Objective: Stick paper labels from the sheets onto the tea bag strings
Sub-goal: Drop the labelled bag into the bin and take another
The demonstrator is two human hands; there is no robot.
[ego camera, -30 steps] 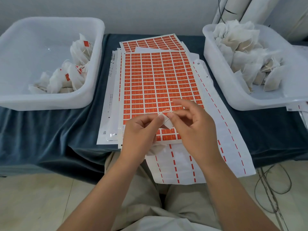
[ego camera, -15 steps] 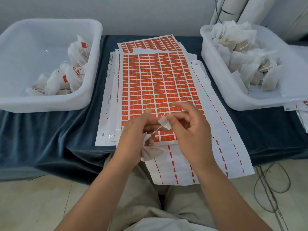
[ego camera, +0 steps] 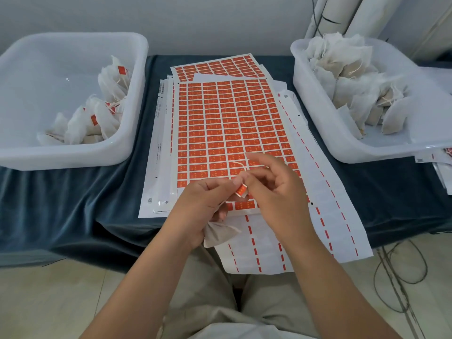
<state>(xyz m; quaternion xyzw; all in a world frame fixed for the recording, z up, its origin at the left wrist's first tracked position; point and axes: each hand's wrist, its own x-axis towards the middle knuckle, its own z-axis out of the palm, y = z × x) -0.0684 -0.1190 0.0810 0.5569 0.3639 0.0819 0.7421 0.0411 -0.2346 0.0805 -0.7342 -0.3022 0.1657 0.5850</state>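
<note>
Left hand (ego camera: 203,209), gripping the tea bag (ego camera: 219,232), and right hand (ego camera: 276,196) pinch the red label (ego camera: 241,190) between them.

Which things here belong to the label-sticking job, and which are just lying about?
Job: left hand, right hand, orange label, tea bag, label sheet, left bin, right bin.
Lying about: floor cables, rolled tubes, stripped backing sheet.

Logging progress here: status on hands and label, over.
Left hand holds tea bag, pinches orange label. Right hand pinches label too; string loops above. Nothing in the way.
</note>
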